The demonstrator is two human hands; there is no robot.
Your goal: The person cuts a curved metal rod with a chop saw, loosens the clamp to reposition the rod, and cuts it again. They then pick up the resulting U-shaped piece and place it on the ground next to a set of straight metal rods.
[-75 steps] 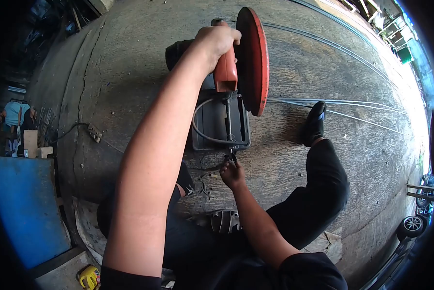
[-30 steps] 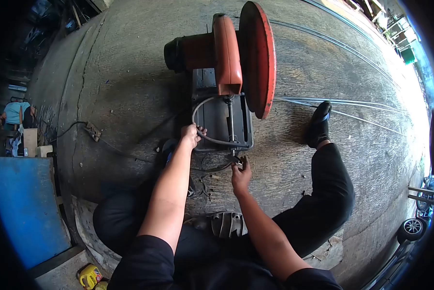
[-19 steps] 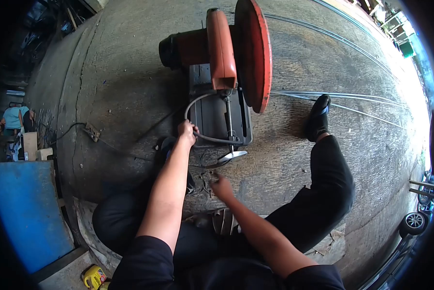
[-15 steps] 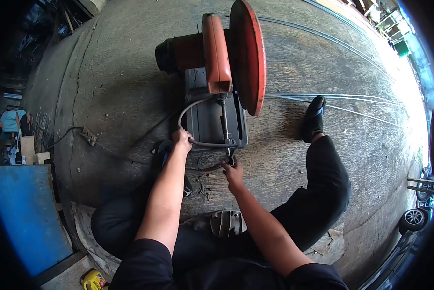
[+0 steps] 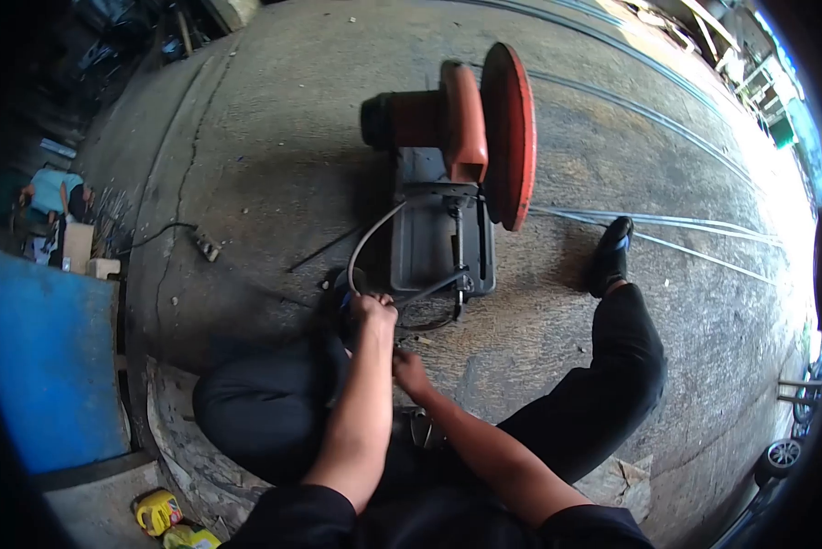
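My left hand [image 5: 374,309] is closed around a grey cable [image 5: 363,245] that curves down from the cut-off saw [image 5: 467,128]. From that fist a straight grey length slants up to the clamp screw [image 5: 459,240] on the saw's base [image 5: 417,261]. Just below, my right hand [image 5: 411,373] has its fingers curled in beside the left wrist; what lies in them is hidden. The saw's orange handle and round red guard [image 5: 521,137] stand above the dark base.
Long metal bars [image 5: 667,220] lie on the concrete to the right, near my shod foot [image 5: 612,254]. A cable connector [image 5: 208,245] sits to the left, beyond a blue panel [image 5: 54,357]. A yellow container [image 5: 157,512] is at lower left. Another person [image 5: 56,192] is at far left.
My right hand has left the lower end of the clamp screw and moved left and down, beside my left wrist. My left hand has drawn the cable down, away from the base.
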